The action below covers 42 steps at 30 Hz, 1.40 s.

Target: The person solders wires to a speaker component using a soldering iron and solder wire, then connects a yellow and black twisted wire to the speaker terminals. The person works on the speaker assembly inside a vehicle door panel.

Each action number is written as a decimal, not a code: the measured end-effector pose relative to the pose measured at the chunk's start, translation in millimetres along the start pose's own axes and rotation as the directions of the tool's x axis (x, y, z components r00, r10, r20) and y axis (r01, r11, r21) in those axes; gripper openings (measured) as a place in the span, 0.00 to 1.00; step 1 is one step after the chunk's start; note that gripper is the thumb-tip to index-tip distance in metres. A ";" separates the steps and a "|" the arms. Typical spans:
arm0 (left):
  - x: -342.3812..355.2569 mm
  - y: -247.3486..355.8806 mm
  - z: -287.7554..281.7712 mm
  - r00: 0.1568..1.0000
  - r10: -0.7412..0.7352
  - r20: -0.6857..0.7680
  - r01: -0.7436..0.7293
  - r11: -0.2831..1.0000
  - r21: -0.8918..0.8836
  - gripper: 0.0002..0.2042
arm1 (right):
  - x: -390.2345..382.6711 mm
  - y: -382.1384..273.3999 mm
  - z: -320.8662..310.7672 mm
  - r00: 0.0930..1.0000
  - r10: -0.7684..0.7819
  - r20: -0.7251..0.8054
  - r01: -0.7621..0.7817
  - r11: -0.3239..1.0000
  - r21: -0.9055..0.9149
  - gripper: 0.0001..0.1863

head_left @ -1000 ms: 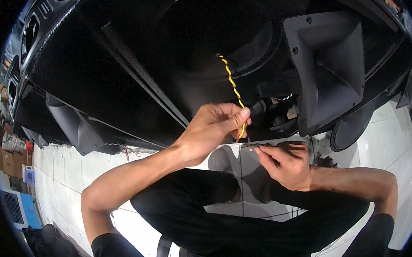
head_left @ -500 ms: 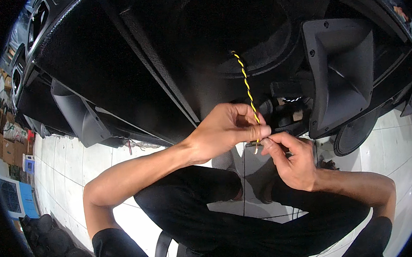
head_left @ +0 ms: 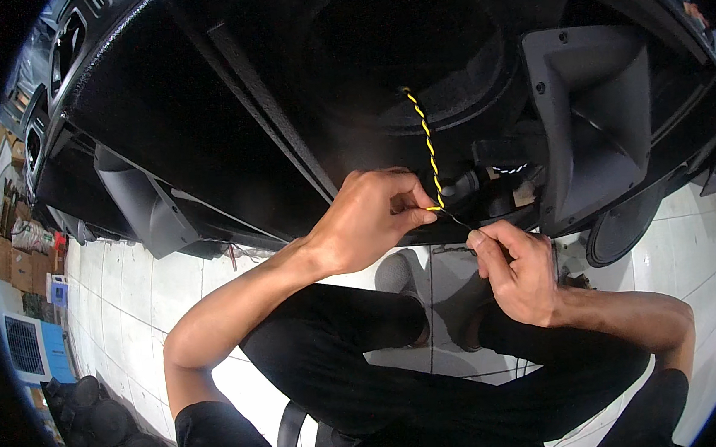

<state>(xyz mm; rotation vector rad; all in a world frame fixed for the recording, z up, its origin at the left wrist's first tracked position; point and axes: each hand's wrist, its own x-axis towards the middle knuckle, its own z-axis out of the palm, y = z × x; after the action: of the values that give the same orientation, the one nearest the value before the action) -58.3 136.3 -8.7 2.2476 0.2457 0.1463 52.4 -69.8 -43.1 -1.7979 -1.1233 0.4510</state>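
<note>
A twisted yellow-and-black wire [head_left: 428,140] comes out of the round opening [head_left: 412,53] in a large black speaker cabinet [head_left: 227,125] and runs down to my hands. Near its end the two strands part. My left hand [head_left: 370,218] pinches the yellow strand between thumb and fingertips. Lower and to the right, my right hand [head_left: 517,272] grips the thin black strand, which stretches between both hands. The tip of each strand is hidden in the fingers.
A grey horn [head_left: 596,124] is mounted right of the opening, and another horn [head_left: 142,201] sits at left. A round speaker [head_left: 620,230] leans below the right horn. Several round black speakers [head_left: 111,428] lie at lower left on the white tiled floor [head_left: 129,281], near a blue-and-white box-shaped unit [head_left: 33,347].
My hands have moved apart, the left one slightly left and up, the right a little rightward. The wire's end, together before, is now split into a yellow and a black strand.
</note>
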 end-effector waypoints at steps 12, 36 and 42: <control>-1.8 -3.7 11.6 0.998 -0.052 0.025 0.056 0.979 -0.197 0.09 | -8.3 10.6 7.3 0.955 -0.290 -0.066 0.288 0.957 -0.042 0.04; 3.2 -8.6 6.9 0.979 -0.114 0.170 0.175 0.897 -0.406 0.11 | -10.9 24.4 -2.8 0.993 -0.005 0.121 0.021 0.991 -0.129 0.11; 7.4 -6.4 6.8 0.974 -0.077 0.213 0.180 0.837 -0.517 0.13 | 15.1 25.9 3.2 0.952 0.105 0.288 -0.196 0.931 0.308 0.14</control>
<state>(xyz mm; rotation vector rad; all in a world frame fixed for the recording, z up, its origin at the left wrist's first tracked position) -50.6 136.8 -17.9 1.6652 0.2231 -0.0635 70.8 -59.1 -64.4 -1.5578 -1.0168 0.9439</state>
